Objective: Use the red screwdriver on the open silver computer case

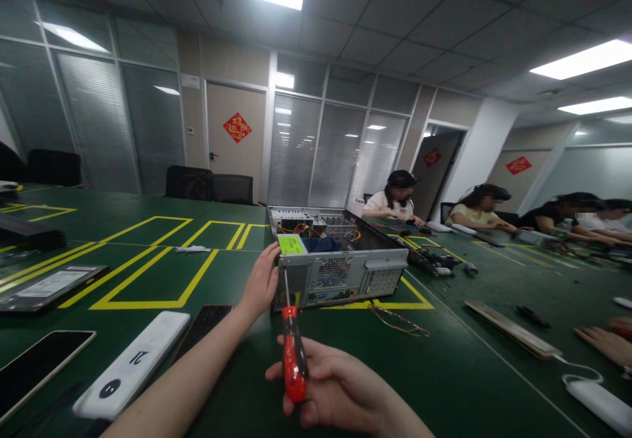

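Note:
An open desktop computer case [340, 260] lies on the green table [444, 372], its rear panel facing me. My left hand [261, 283] rests against the case's near left corner, fingers wrapped on its edge. My right hand [336, 388] grips the red and black handle of a screwdriver [293, 352]. The shaft points up to the rear panel's left edge. Coloured wires and a green-labelled power supply [291, 245] show inside the case.
A white power bank [133, 365], two phones [39, 362] and a tablet [49, 285] lie at my left. Yellow tape boxes mark the table. Loose wire [397, 319] lies by the case. Several people sit working at the right; another person's hand [605, 342] rests near a white cable.

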{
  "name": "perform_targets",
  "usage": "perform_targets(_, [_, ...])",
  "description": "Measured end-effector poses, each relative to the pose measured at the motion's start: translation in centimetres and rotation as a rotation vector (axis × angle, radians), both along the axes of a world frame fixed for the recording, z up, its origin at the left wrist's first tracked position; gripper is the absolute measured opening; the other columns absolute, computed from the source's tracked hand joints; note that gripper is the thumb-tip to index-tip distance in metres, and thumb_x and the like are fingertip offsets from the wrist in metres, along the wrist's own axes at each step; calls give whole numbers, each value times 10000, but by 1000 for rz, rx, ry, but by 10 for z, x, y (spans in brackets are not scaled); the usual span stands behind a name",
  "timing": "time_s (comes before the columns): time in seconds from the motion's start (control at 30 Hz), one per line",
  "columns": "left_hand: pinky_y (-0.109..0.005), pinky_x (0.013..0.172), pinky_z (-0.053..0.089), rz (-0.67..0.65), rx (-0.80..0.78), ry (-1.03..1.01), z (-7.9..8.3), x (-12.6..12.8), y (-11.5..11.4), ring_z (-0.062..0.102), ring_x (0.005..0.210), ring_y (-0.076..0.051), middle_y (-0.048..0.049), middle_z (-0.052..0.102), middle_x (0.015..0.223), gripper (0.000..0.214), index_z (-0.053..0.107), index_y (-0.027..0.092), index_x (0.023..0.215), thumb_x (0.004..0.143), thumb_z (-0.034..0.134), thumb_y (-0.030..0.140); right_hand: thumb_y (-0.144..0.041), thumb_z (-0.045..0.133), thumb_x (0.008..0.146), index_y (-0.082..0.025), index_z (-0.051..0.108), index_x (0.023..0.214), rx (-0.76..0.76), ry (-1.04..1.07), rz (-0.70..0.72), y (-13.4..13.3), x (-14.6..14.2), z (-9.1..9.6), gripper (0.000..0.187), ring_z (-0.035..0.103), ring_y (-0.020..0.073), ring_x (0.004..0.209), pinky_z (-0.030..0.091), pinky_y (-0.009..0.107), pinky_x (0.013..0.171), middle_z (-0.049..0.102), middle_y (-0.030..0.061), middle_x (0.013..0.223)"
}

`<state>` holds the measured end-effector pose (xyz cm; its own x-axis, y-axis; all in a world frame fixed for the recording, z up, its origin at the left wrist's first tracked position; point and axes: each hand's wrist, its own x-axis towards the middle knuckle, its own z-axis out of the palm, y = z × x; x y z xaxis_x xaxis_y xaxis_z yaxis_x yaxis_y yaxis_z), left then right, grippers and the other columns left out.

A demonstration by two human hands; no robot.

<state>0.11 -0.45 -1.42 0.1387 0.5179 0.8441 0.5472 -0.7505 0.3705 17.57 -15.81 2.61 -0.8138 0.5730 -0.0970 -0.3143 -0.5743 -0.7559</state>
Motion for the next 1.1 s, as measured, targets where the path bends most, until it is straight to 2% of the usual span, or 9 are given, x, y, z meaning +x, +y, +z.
perform_targets(0.13, [-453,1098,285,-1,-2,6,0,0,0,323,1323,-210,-107,364,1404,415,321,193,1339,929,291,255,-210,681,703,-186,420,1213,46,-9,-50,0,-2,-5,574,641,181,834,411,243,647,589,117,1104])
perform_targets(0.23, [-445,1102,279,-2,-9,6,0,0,0,313,1328,-204,-105,359,1408,417,317,191,1342,930,295,253,-268,712,696,-184,439,1206,51,6,-111,0,-2,-9,585,619,126,692,406,230,586,597,47,929])
perform_targets(0.33, [-458,1097,282,-2,1,5,0,0,1,320,1324,-210,-108,365,1401,417,317,194,1343,930,292,250,-316,696,715,-163,519,1034,29,26,-170,-1,0,-10,396,533,65,567,363,197,495,534,-14,788])
perform_targets(0.43, [-462,1094,286,-5,18,7,-1,0,1,333,1317,-213,-113,373,1394,415,319,197,1341,929,290,243,-344,634,767,-169,503,905,34,6,-175,-1,2,-10,259,492,43,487,258,171,396,549,-1,814])
perform_targets(0.53, [-454,1096,286,-6,22,7,0,0,2,331,1317,-211,-114,375,1392,415,320,194,1339,927,296,241,-343,555,825,-198,465,987,94,-30,-134,-2,1,-10,235,428,27,389,176,179,349,595,36,876])
perform_targets(0.63, [-461,1095,285,-6,17,4,0,-1,1,329,1319,-214,-113,374,1393,415,321,194,1338,927,298,246,-330,529,847,-215,436,1088,113,-43,-119,-2,0,-8,283,379,17,370,171,180,361,575,-2,798])
perform_targets(0.73, [-470,1094,284,-5,11,-1,0,0,1,331,1317,-216,-111,372,1396,414,322,197,1338,928,299,251,-373,474,863,-221,414,1149,76,-26,-95,-1,-1,-6,330,433,36,414,208,185,386,571,2,811])
perform_targets(0.9, [-457,1093,293,-8,13,-17,0,0,0,341,1311,-211,-105,378,1394,406,338,196,1328,928,301,255,-332,513,778,-187,398,1187,32,-7,-74,0,-3,-8,449,617,135,584,330,216,442,614,85,986])
perform_targets(1.1, [-460,1091,297,9,3,-6,0,0,0,342,1313,-215,-106,379,1397,410,337,193,1332,929,297,260,-361,554,827,-176,418,1050,108,-51,-156,0,-3,-12,320,625,104,568,364,189,462,635,66,915])
